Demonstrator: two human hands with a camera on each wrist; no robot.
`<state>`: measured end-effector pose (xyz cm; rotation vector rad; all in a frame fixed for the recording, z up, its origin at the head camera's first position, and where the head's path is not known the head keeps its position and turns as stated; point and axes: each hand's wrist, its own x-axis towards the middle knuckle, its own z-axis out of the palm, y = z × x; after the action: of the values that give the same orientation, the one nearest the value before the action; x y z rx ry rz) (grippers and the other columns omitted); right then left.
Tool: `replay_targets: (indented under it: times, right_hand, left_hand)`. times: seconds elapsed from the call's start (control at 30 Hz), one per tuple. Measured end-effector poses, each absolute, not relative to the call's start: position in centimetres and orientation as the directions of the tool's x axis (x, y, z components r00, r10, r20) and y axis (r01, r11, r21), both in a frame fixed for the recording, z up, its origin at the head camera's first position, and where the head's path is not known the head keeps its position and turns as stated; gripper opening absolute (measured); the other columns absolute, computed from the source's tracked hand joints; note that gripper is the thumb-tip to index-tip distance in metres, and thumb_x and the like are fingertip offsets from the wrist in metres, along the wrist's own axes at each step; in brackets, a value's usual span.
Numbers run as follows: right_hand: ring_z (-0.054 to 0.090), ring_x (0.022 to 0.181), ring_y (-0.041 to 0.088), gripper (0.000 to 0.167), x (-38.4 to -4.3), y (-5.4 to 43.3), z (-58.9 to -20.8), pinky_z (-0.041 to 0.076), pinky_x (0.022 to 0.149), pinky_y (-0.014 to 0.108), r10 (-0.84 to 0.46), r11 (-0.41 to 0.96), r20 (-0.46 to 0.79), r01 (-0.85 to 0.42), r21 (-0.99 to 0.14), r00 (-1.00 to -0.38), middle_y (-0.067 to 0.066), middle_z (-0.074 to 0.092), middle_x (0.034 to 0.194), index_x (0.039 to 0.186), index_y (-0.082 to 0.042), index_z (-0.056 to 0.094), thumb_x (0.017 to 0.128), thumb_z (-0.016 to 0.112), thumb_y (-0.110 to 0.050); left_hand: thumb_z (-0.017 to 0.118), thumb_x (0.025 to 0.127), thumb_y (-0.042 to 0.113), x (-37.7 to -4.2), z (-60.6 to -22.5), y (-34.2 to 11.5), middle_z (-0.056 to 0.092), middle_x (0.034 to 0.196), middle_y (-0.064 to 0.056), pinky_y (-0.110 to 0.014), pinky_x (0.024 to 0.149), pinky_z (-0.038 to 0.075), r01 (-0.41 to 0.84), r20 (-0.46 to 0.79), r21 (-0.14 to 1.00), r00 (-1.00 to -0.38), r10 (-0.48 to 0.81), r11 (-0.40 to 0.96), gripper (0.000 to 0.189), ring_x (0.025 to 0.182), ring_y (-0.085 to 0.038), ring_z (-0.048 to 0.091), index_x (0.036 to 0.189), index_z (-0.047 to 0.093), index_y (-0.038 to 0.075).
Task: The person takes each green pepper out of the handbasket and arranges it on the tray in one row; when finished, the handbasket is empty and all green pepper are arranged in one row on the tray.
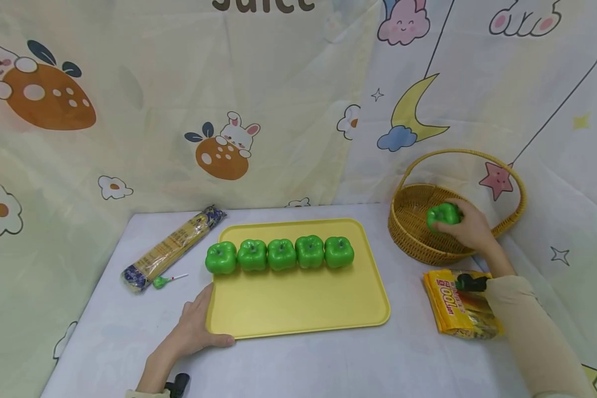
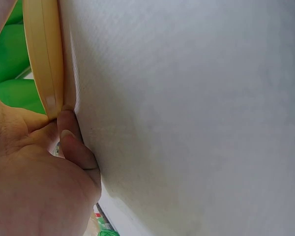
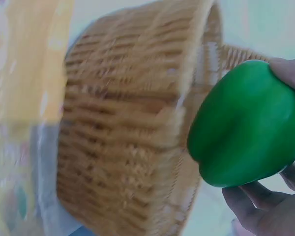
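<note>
My right hand (image 1: 471,226) grips a green bell pepper (image 1: 441,214) at the mouth of a wicker basket (image 1: 404,236) with a tall handle. In the right wrist view, the thumb and fingertips hold that pepper (image 3: 248,123) from opposite sides, beyond the basket's rim. On the left, my left hand (image 1: 193,325) holds the near left corner of a yellow tray (image 1: 298,304). Its thumb lies by the front edge, and bent fingers meet the tray's rim (image 2: 44,54) in the left wrist view. Several green bell peppers (image 1: 282,255) form a row along the tray's far half.
A yellow noodle packet (image 1: 448,298) lies in front of the basket, partly under the right forearm. Left of the tray are a long pack of dry noodles (image 1: 171,250) and a green lollipop (image 1: 161,282). A patterned cloth (image 1: 288,110) hangs behind the white table (image 1: 298,367).
</note>
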<state>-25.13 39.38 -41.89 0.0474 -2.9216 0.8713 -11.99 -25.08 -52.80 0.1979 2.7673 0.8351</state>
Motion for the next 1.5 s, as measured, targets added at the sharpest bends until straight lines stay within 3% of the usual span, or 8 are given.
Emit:
replay_targets:
  times: [0.1, 0.2, 0.33, 0.67, 0.77, 1.0, 1.3, 1.5]
  right_hand:
    - [0.047, 0.114, 0.046, 0.084, -24.5, 38.3, -41.1, 0.046, 0.087, 0.061, 0.013, 0.829, 0.108, -0.050, -0.557, -0.994, 0.032, 0.044, 0.142, 0.150, 0.000, 0.037, 0.089, 0.075, -0.043]
    - [0.050, 0.112, 0.043, 0.082, -24.0, 37.3, -40.4, 0.050, 0.080, 0.047, 0.009, 0.826, 0.132, -0.067, -0.560, -0.991, 0.029, 0.049, 0.139, 0.149, -0.003, 0.040, 0.087, 0.076, -0.043]
    - [0.053, 0.109, 0.042, 0.076, -23.6, 35.9, -39.6, 0.046, 0.073, 0.029, -0.035, 0.813, 0.162, -0.122, -0.569, -0.986, 0.029, 0.053, 0.133, 0.146, -0.003, 0.044, 0.087, 0.078, -0.038]
    - [0.060, 0.110, 0.044, 0.070, -22.8, 32.6, -39.7, 0.048, 0.073, 0.015, -0.146, 0.756, 0.142, -0.203, -0.622, -0.979, 0.027, 0.058, 0.130, 0.146, -0.005, 0.044, 0.089, 0.076, -0.031]
    - [0.062, 0.110, 0.044, 0.068, -22.6, 31.7, -40.6, 0.049, 0.075, 0.016, -0.180, 0.739, 0.152, -0.236, -0.631, -0.972, 0.025, 0.059, 0.130, 0.145, -0.006, 0.047, 0.088, 0.078, -0.028]
    - [0.064, 0.111, 0.046, 0.068, -22.9, 30.0, -42.7, 0.054, 0.078, 0.031, -0.241, 0.704, 0.142, -0.273, -0.655, -0.960, 0.024, 0.060, 0.131, 0.143, -0.005, 0.048, 0.087, 0.080, -0.027]
    - [0.063, 0.111, 0.041, 0.068, -23.0, 28.3, -44.0, 0.053, 0.078, 0.021, -0.281, 0.652, 0.102, -0.268, -0.709, -0.954, 0.025, 0.062, 0.127, 0.143, -0.007, 0.050, 0.086, 0.081, -0.025]
    - [0.062, 0.115, 0.044, 0.068, -23.3, 27.8, -45.4, 0.055, 0.082, 0.028, -0.311, 0.593, 0.092, -0.269, -0.759, -0.946, 0.023, 0.059, 0.132, 0.144, -0.006, 0.049, 0.086, 0.081, -0.021]
  left_hand:
    - [0.084, 0.051, 0.077, -12.0, -52.8, -25.1, 0.025, 0.167, -0.014, -0.034, 0.092, 0.033, 0.046, -0.207, 0.557, -0.959, 0.192, 0.829, 0.151, 0.125, -0.023, 0.041, 0.163, 0.003, 0.014]
    - [0.084, 0.052, 0.076, -12.0, -52.8, -25.0, 0.024, 0.167, -0.013, -0.035, 0.093, 0.035, 0.030, -0.225, 0.551, -0.957, 0.183, 0.834, 0.151, 0.122, -0.022, 0.041, 0.163, 0.002, 0.016]
    - [0.084, 0.052, 0.075, -11.9, -52.7, -25.0, 0.023, 0.167, -0.013, -0.037, 0.093, 0.037, 0.019, -0.234, 0.548, -0.956, 0.176, 0.836, 0.150, 0.118, -0.023, 0.041, 0.163, 0.002, 0.016]
    - [0.083, 0.052, 0.076, -12.1, -52.8, -25.0, 0.023, 0.167, -0.014, -0.039, 0.096, 0.036, 0.028, -0.226, 0.550, -0.957, 0.181, 0.834, 0.150, 0.126, -0.025, 0.041, 0.163, 0.003, 0.015]
    - [0.084, 0.051, 0.077, -12.1, -52.7, -25.0, 0.023, 0.167, -0.015, -0.038, 0.096, 0.036, 0.034, -0.219, 0.551, -0.958, 0.183, 0.834, 0.151, 0.128, -0.025, 0.041, 0.163, 0.004, 0.014]
    - [0.083, 0.051, 0.077, -12.0, -52.8, -25.1, 0.024, 0.167, -0.016, -0.042, 0.099, 0.034, 0.047, -0.204, 0.550, -0.960, 0.189, 0.834, 0.151, 0.137, -0.029, 0.040, 0.163, 0.004, 0.013]
    - [0.084, 0.051, 0.076, -12.1, -52.9, -25.1, 0.024, 0.167, -0.015, -0.041, 0.099, 0.033, 0.050, -0.196, 0.561, -0.962, 0.191, 0.827, 0.151, 0.141, -0.031, 0.039, 0.163, 0.005, 0.013]
    - [0.085, 0.050, 0.076, -12.0, -53.0, -25.1, 0.024, 0.167, -0.015, -0.040, 0.099, 0.034, 0.051, -0.193, 0.563, -0.963, 0.191, 0.825, 0.151, 0.141, -0.030, 0.039, 0.163, 0.006, 0.012]
